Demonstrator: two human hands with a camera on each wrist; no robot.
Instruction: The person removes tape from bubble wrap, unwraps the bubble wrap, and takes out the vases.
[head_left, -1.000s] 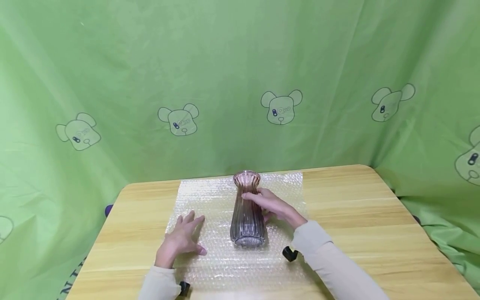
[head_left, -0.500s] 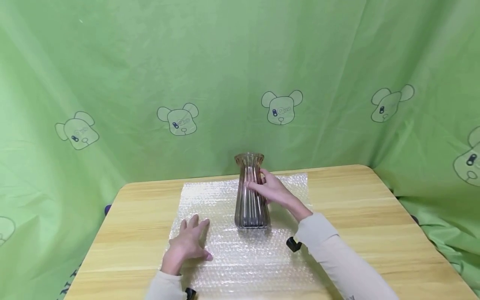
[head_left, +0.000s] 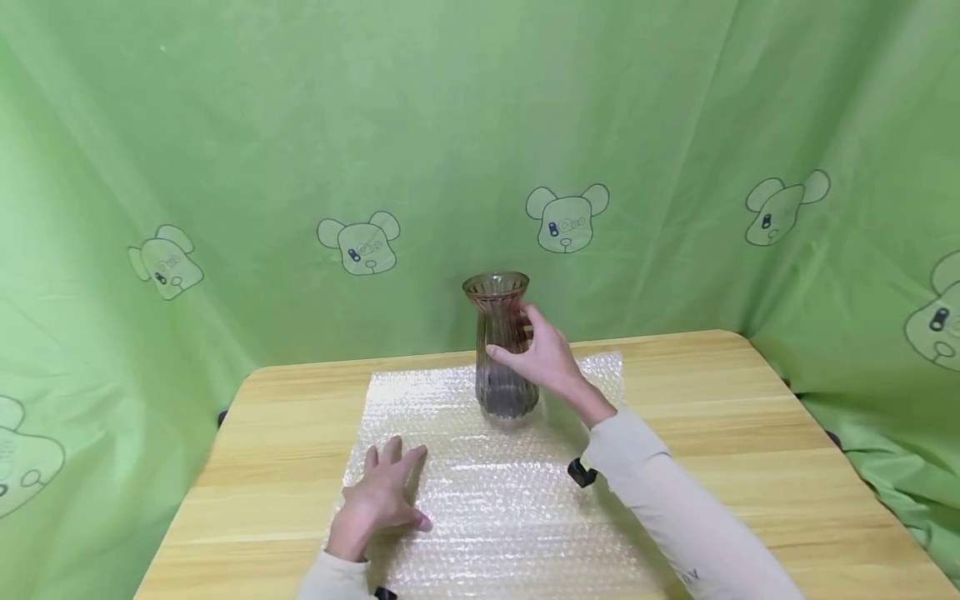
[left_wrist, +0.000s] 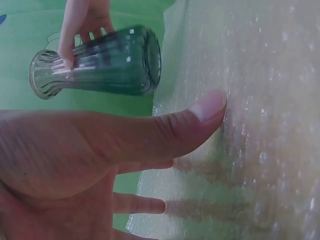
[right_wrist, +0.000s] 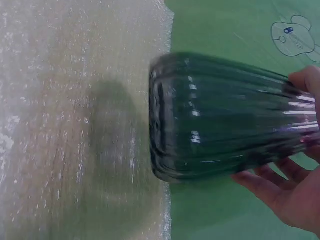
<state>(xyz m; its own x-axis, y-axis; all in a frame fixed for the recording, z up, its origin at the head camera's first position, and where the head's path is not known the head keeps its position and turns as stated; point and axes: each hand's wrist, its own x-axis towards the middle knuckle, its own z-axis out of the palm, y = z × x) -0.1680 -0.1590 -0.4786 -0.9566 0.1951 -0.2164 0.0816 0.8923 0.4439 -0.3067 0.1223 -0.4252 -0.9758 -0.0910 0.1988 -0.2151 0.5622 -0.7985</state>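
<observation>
A ribbed glass vase point(head_left: 501, 367), pinkish at the flared rim and smoky grey toward the base, stands upright near the far side of the bubble wrap point(head_left: 480, 517). My right hand point(head_left: 547, 354) grips it round the upper body from the right, thumb in front and fingers behind. In the right wrist view the base of the vase point(right_wrist: 200, 120) is held off the sheet, with a shadow beneath. My left hand point(head_left: 382, 492) is spread, fingertips touching the left part of the bubble wrap; in the left wrist view its thumb point(left_wrist: 195, 120) reaches straight over the sheet.
The bubble wrap lies flat on a light wooden table point(head_left: 735, 417), whose rounded far edge meets a green curtain point(head_left: 450, 125) printed with bear heads. Bare wood shows on both sides of the sheet. A small black device point(head_left: 581, 472) sits at my right wrist.
My right hand has raised the vase and moved it away from me, turning it from tilted to upright. My left hand has shifted slightly to the right, still spread on the sheet.
</observation>
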